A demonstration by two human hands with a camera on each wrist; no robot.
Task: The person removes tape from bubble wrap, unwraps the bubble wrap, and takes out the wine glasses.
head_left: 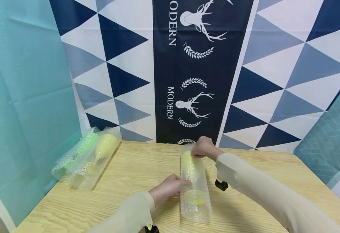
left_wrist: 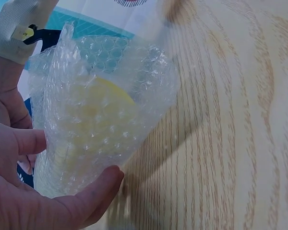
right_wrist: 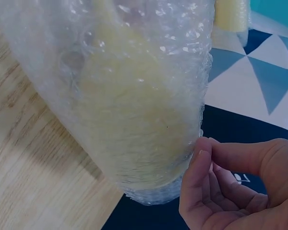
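A clear bubble-wrap bag (head_left: 194, 187) lies lengthwise on the wooden table (head_left: 135, 174), with a yellow stemmed cup showing through it. My left hand (head_left: 178, 187) grips the bag's left side near its middle; in the left wrist view the thumb (left_wrist: 93, 191) and fingers curl round the bag (left_wrist: 101, 115). My right hand (head_left: 198, 153) holds the bag's far end. In the right wrist view its curled fingers (right_wrist: 221, 177) meet the edge of the bag (right_wrist: 134, 96), which fills most of that frame.
Two more bubble-wrapped cups lie at the table's back left, one green (head_left: 81, 149) and one yellow (head_left: 101, 152). A patterned blue and white cloth (head_left: 193, 74) hangs behind the table, with teal cloth (head_left: 24, 97) on the left. A black camera mount (head_left: 221, 185) shows under my right sleeve.
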